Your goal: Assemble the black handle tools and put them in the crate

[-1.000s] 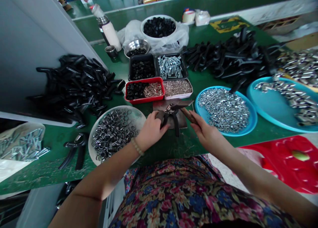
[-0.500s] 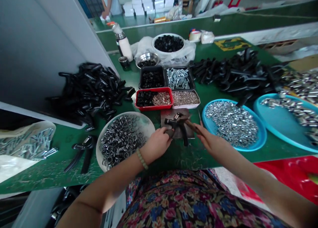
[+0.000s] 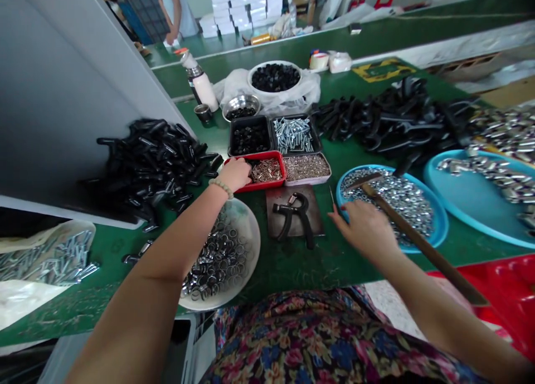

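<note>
My left hand point(image 3: 234, 175) reaches into the left part of the red tray point(image 3: 261, 187), where small black parts lie; its fingertips are hidden among them. Beside the blue tray of small metal parts, my right hand point(image 3: 368, 228) has its fingers apart and holds nothing. A thin metal tool point(image 3: 331, 197) lies just beyond its fingertips. The wooden-handled hammer point(image 3: 412, 236) rests across the blue tray point(image 3: 443, 228), behind the right hand. Between my hands, a black hand grip exerciser point(image 3: 295, 214) lies on a flat metal plate point(image 3: 315, 203), touched by neither hand.
A pale dish point(image 3: 253, 228) of metal rings sits under my left forearm. Black handles point(image 3: 159, 155) are heaped at left, black parts point(image 3: 393, 116) at right. Trays of screws point(image 3: 293, 134) and rivets point(image 3: 307, 166) stand behind the plate. A person point(image 3: 178, 10) is across the bench.
My right hand has let go of the hammer, now lying on the blue tray. My left hand has left the hand grip exerciser and moved up and left into the red tray.
</note>
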Available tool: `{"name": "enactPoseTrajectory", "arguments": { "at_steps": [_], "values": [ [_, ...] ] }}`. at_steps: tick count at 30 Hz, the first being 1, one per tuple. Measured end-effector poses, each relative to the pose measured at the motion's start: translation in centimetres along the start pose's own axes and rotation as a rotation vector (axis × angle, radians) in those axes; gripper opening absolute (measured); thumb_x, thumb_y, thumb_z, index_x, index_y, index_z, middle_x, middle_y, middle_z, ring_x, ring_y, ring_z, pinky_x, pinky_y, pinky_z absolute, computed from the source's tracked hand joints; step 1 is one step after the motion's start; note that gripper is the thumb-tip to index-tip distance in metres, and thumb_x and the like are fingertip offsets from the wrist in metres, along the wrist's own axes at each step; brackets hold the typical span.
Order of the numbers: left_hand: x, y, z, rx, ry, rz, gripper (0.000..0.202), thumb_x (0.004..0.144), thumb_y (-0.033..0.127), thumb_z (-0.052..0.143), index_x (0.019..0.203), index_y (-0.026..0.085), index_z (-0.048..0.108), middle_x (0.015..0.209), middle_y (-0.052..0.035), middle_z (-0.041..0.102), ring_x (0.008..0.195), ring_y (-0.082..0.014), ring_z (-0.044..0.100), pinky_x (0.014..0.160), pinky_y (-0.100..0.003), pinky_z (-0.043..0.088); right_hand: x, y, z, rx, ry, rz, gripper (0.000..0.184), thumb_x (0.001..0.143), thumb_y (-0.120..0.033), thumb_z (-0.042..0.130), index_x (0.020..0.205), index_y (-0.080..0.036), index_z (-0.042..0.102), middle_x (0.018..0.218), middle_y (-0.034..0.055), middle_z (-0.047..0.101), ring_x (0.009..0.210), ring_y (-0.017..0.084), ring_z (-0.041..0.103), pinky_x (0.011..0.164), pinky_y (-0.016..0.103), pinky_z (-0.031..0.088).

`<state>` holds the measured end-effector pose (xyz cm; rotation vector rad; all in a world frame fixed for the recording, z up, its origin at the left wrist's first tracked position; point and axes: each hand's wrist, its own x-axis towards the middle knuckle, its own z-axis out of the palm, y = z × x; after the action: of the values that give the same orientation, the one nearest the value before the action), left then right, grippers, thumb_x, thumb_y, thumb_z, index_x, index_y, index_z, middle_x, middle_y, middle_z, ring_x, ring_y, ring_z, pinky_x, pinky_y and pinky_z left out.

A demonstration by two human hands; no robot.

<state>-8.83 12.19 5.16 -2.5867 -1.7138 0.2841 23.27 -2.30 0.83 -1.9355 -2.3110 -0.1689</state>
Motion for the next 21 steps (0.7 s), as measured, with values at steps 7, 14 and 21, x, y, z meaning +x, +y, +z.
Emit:
{"name": "enactPoseTrajectory", "arguments": {
  "at_steps": [7, 14, 21],
  "values": [
    [-3.6, 2.2, -0.6, -0.673, 0.312, -0.167, 0.024, 0.083, 0.023, 0.06, 0.105, 0.015, 0.066, 0.104, -0.0101, 0.07, 0.098, -0.0224, 0.065, 0.094, -0.036, 0.047, 1.7, -5.9, 0.9, 0.746, -0.274, 0.19, 0.016, 0.08, -0.035, 0.054, 0.081, -0.021, 0.046, 0.067, 0.0026, 0.061, 0.058, 0.017, 0.059, 0.058, 0.029, 0.043],
    [-8.9, 11.3, 1.1, -1.612, 0.47, -0.224, 0.02, 0.072, 0.025, 0.071, 0.09, 0.016, 0.068, 0.094, -0.0056, 0.074, 0.089, -0.0197, 0.068, 0.089, -0.037, 0.052, -0.4, -4.5, -0.9, 2.059, -0.366, 0.418, 0.029, 0.086, -0.049, 0.052, 0.087, -0.026, 0.035, 0.048, -0.0133, 0.037, 0.028, 0.004, 0.018, 0.032, 0.016, 0.014],
    [-9.6, 13.6, 1.3, -1.6, 0.563, -0.262, 0.021, 0.074, 0.026, 0.071, 0.093, 0.018, 0.072, 0.099, -0.0059, 0.075, 0.094, -0.0208, 0.069, 0.094, -0.037, 0.05, -1.0, -5.5, -1.4, 2.171, -0.335, 0.438, 0.033, 0.085, -0.049, 0.057, 0.079, -0.023, 0.037, 0.046, -0.0119, 0.039, 0.027, 0.002, 0.021, 0.03, 0.015, 0.015]
  ]
}}
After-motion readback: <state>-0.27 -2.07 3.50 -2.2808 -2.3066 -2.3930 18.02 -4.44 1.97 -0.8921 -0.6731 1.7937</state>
